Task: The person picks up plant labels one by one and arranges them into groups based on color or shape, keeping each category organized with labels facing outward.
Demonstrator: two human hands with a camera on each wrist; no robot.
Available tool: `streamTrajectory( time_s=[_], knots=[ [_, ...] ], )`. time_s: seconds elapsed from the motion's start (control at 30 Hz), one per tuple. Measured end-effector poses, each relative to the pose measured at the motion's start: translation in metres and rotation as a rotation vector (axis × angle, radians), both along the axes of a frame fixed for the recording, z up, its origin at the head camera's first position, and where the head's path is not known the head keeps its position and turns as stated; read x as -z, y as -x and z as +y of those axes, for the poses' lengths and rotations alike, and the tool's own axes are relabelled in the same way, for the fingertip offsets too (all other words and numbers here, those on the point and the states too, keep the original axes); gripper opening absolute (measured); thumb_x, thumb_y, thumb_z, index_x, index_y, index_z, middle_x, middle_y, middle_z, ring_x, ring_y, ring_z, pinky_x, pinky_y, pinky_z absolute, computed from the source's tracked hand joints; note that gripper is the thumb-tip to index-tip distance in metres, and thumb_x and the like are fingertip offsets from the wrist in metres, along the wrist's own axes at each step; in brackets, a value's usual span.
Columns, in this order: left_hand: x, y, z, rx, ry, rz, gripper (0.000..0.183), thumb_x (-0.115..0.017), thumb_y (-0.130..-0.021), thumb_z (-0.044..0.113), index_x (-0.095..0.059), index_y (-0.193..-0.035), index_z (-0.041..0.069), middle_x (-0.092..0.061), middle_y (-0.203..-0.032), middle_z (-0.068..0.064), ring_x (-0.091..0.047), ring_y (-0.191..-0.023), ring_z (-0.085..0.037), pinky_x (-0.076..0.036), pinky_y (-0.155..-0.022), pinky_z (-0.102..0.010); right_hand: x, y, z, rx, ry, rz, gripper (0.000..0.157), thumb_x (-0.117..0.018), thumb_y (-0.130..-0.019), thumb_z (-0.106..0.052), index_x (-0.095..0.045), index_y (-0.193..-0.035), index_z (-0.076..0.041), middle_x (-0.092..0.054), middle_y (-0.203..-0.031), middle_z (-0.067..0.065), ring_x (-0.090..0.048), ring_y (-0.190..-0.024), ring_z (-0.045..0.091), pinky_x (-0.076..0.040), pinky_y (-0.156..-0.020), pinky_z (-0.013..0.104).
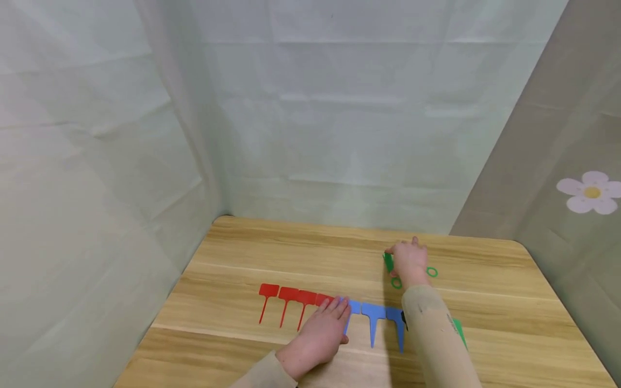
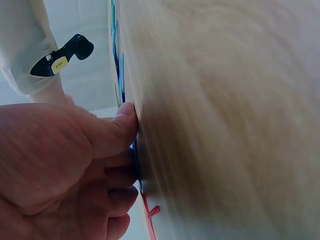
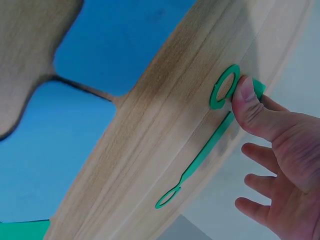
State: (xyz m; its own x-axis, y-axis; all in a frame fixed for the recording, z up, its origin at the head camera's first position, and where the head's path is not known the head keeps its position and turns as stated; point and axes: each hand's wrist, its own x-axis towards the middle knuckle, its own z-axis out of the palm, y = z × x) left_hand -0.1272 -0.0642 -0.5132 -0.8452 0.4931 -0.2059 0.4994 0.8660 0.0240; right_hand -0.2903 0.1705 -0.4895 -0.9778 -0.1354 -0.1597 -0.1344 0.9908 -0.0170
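Note:
Flat T-shaped plant labels lie in a row, with red labels (image 1: 289, 293) at the left and blue labels (image 1: 373, 311) at the right. My left hand (image 1: 326, 330) rests across the middle of the row, its extended fingers over a red and a blue label. Thumb and fingertips touch the blue label's edge in the left wrist view. Farther back, my right hand (image 1: 410, 261) pinches a green ring-ended label (image 3: 225, 86) between thumb and index finger, the other fingers loosely spread. Another green ring-ended label (image 3: 200, 155) lies on the wood beside that hand.
A green label (image 1: 460, 331) at the row's right end is partly hidden by the right forearm. The wooden table (image 1: 218, 302) meets pale cloth walls (image 1: 349, 134) at its back and sides. A black wrist camera (image 2: 62, 56) sits on the right sleeve.

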Motion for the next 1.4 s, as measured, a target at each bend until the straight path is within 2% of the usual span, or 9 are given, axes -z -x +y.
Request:
streamTrajectory(
  time_s=[0.2,0.5,0.6,0.73,0.97,1.17,1.4],
  knots=[
    [-0.0034,0.0002,-0.0009,-0.001,-0.003,0.006,0.066,-0.065,-0.106,0.042,-0.049,-0.162,0.012,-0.039,-0.170,-0.003,-0.034,-0.158,-0.022,-0.029,-0.128,-0.038,-0.0012,0.0037,-0.0013,-0.020,-0.031,0.016,0.071,-0.101,-0.072,-0.015,-0.075,-0.138,-0.023,-0.061,-0.148,0.024,-0.032,-0.149,0.059,-0.040,-0.109,0.074],
    [-0.0023,-0.0004,-0.0009,0.010,0.003,0.016,0.065,-0.065,-0.106,0.042,-0.049,-0.162,0.012,-0.040,-0.170,-0.003,-0.034,-0.158,-0.022,-0.029,-0.128,-0.039,-0.0003,0.0038,0.0004,-0.035,-0.044,0.015,0.067,-0.101,-0.073,-0.021,-0.077,-0.136,-0.022,-0.058,-0.151,0.025,-0.030,-0.151,0.059,-0.033,-0.114,0.076],
    [-0.0023,-0.0003,-0.0007,0.011,-0.001,0.009,0.065,-0.064,-0.106,0.042,-0.049,-0.162,0.012,-0.040,-0.170,-0.003,-0.034,-0.158,-0.022,-0.029,-0.128,-0.039,-0.0002,0.0028,0.0021,-0.046,-0.052,0.022,0.067,-0.101,-0.072,-0.026,-0.077,-0.135,-0.021,-0.058,-0.151,0.026,-0.030,-0.151,0.060,-0.033,-0.114,0.077],
    [-0.0030,0.0005,-0.0006,0.014,0.016,0.013,0.065,-0.064,-0.107,0.042,-0.049,-0.162,0.012,-0.039,-0.170,-0.003,-0.034,-0.158,-0.022,-0.029,-0.128,-0.039,-0.0010,0.0027,0.0036,-0.054,-0.031,0.037,0.065,-0.101,-0.073,-0.025,-0.078,-0.133,-0.019,-0.059,-0.149,0.026,-0.031,-0.150,0.061,-0.034,-0.113,0.077],
    [-0.0021,0.0010,-0.0008,0.025,0.040,0.021,0.065,-0.063,-0.107,0.043,-0.049,-0.162,0.012,-0.040,-0.170,-0.003,-0.034,-0.158,-0.021,-0.029,-0.128,-0.037,0.0007,0.0043,0.0076,-0.079,0.011,0.028,0.075,-0.101,-0.071,-0.023,-0.073,-0.141,-0.024,-0.051,-0.156,0.028,-0.029,-0.151,0.061,-0.033,-0.113,0.078],
    [0.0015,0.0007,-0.0004,0.015,0.022,0.008,0.065,-0.064,-0.107,0.042,-0.049,-0.162,0.012,-0.039,-0.170,-0.003,-0.034,-0.158,-0.021,-0.028,-0.128,-0.038,0.0034,0.0050,0.0077,-0.087,0.022,0.034,0.071,-0.101,-0.071,-0.021,-0.076,-0.137,-0.022,-0.056,-0.153,0.026,-0.030,-0.150,0.061,-0.030,-0.115,0.078],
    [0.0009,0.0035,0.0005,0.018,0.033,0.009,0.065,-0.064,-0.107,0.042,-0.049,-0.162,0.012,-0.039,-0.171,-0.003,-0.033,-0.159,-0.022,-0.028,-0.128,-0.039,-0.0015,0.0060,0.0044,-0.077,0.005,0.045,0.068,-0.103,-0.069,-0.021,-0.078,-0.132,-0.018,-0.060,-0.149,0.025,-0.030,-0.150,0.061,-0.029,-0.117,0.077]
  ],
)
